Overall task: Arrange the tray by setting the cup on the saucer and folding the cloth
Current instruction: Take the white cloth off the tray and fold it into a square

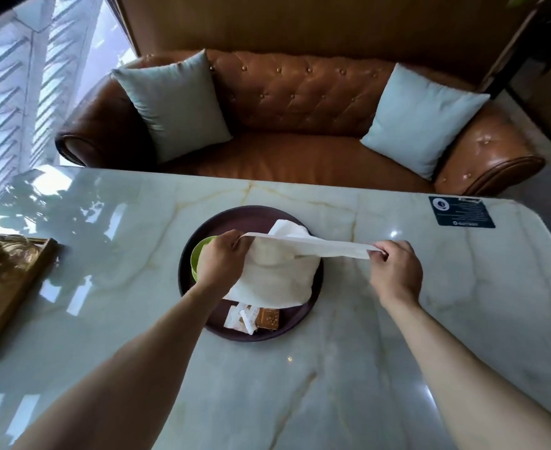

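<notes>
Both hands up over the round tray (188,284) w/ the white cloth (280,274) stretched between them. Left hand (220,258) pinches one corner, fingers curled tight; right hand (394,271) pinches the other, off to the tray's right. Cloth's bulk hangs onto the tray, beside a green dish (199,258). Packets (251,318) at the near rim.

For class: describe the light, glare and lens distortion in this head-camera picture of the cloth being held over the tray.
Head view: daylight enters from the window at left, throwing bright glare patches on the marble table; the wide lens bends the table's far edge; the cloth and tray stay fairly sharp, slightly soft overall.
</notes>
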